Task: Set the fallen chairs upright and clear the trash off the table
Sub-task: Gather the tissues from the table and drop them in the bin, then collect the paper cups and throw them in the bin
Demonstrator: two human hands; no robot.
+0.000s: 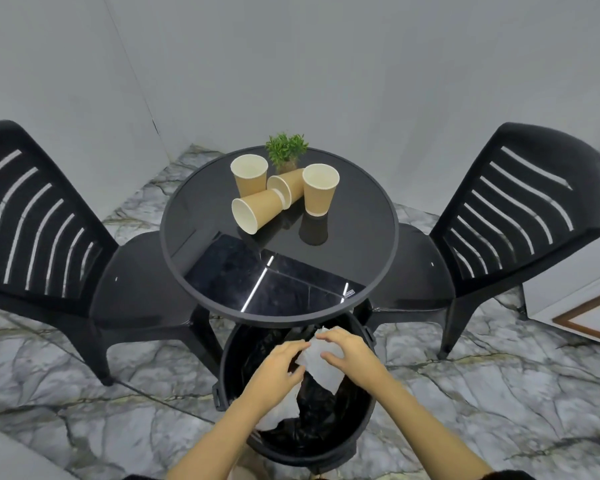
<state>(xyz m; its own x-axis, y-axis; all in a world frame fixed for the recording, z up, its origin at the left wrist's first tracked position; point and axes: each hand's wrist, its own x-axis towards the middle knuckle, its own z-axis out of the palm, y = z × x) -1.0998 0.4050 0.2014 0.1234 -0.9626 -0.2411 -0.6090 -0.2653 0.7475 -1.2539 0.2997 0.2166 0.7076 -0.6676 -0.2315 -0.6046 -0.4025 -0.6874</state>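
Note:
Two black plastic chairs stand upright, one left and one right of a round black glass table. On the table are several tan paper cups: two upright and two on their sides. Over a black bin lined with a black bag, my left hand and my right hand hold a white crumpled napkin between them. Another white paper lies inside the bin under my left wrist.
A small green potted plant stands at the table's far edge. The floor is grey marble tile. Grey walls close in behind and at the left. A wood-framed white panel leans at the right.

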